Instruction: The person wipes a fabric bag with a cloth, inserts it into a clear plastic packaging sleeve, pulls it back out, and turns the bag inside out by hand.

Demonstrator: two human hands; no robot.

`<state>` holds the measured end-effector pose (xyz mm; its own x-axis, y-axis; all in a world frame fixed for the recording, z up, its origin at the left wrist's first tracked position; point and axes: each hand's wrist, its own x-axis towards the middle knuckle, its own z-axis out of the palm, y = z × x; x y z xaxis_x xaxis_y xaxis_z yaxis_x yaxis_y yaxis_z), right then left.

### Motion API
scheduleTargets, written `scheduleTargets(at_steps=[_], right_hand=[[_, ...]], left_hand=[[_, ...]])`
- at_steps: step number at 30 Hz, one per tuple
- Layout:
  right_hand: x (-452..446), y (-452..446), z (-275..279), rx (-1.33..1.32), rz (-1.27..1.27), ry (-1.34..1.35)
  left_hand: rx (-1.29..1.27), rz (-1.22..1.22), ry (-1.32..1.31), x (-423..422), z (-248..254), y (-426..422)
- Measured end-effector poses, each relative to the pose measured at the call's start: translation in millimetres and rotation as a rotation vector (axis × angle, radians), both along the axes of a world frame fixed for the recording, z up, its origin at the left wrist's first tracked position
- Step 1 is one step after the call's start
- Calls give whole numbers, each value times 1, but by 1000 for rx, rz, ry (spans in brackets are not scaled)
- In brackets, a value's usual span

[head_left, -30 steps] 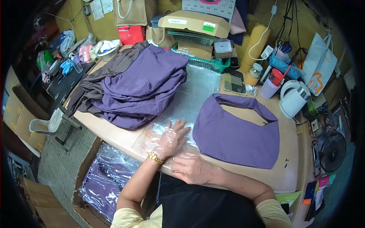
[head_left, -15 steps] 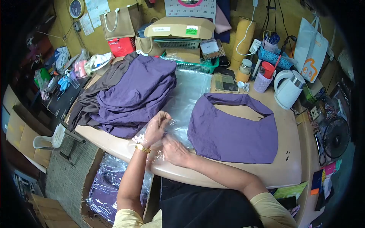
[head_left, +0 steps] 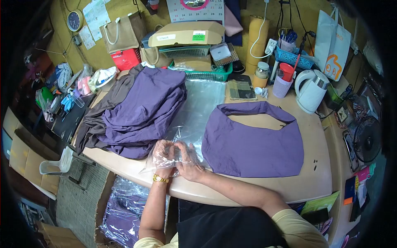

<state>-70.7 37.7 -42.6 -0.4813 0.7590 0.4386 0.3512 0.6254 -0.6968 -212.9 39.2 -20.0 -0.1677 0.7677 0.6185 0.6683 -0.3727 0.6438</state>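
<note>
clear plastic [head_left: 147, 166]: edges indistinct | calendar [head_left: 211, 14]: top cropped | carton [head_left: 104, 202]: bottom cropped

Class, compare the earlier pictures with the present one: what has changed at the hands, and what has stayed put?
The left hand, spread open under clear plastic film a second ago, now has bent fingers. The right hand has moved forward from the front edge of the table, its fingers now close beside the left's. The flat purple bag and purple cloth pile stayed put.

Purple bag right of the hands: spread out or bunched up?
Spread out. The purple bag lies flat on the table, its strap arched into an open loop with a beige surface showing through.
</note>
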Motion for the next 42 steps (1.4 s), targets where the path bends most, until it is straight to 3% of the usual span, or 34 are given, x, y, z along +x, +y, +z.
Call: scheduleTargets(at_steps=[3,5,7,10,15,17,18,21,23,25,26,31,35,41,42], right_hand=[[-1,-2,1,-61,26,21],[0,-3,2,-75,26,68],[2,-4,5,-38,2,81],[2,-5,4,7,-14,114],[4,-3,6,-21,36,62],[3,-3,4,11,35,60],[2,-3,1,51,20,78],[1,-3,-7,145,14,200],[2,-1,-10,133,67,-57],[-2,-3,-6,125,66,-87],[-3,-3,-4,126,63,-199],[-9,-8,15,31,85,-524],[-11,-5,23,-23,62,-573],[-11,-5,35,-53,51,-576],[-14,-7,32,-54,52,-573]], left_hand=[[-27,-1,-37,2,4,-5],[133,3,143,7,15,-6],[98,31,105,5,7,-8],[272,38,161,5,1,-8],[221,-10,222,8,1,-9],[-30,126,127,8,-7,-12],[34,245,309,-2,-28,-7],[-101,197,416,-22,-20,-2],[-27,208,315,-20,-19,4],[-296,382,234,-14,-12,7],[-231,378,215,-9,-10,6],[-269,344,329,-20,-11,-2],[-235,273,211,-18,0,-17],[-13,231,275,-20,-16,-43],[-256,256,199,-15,-1,-46]])
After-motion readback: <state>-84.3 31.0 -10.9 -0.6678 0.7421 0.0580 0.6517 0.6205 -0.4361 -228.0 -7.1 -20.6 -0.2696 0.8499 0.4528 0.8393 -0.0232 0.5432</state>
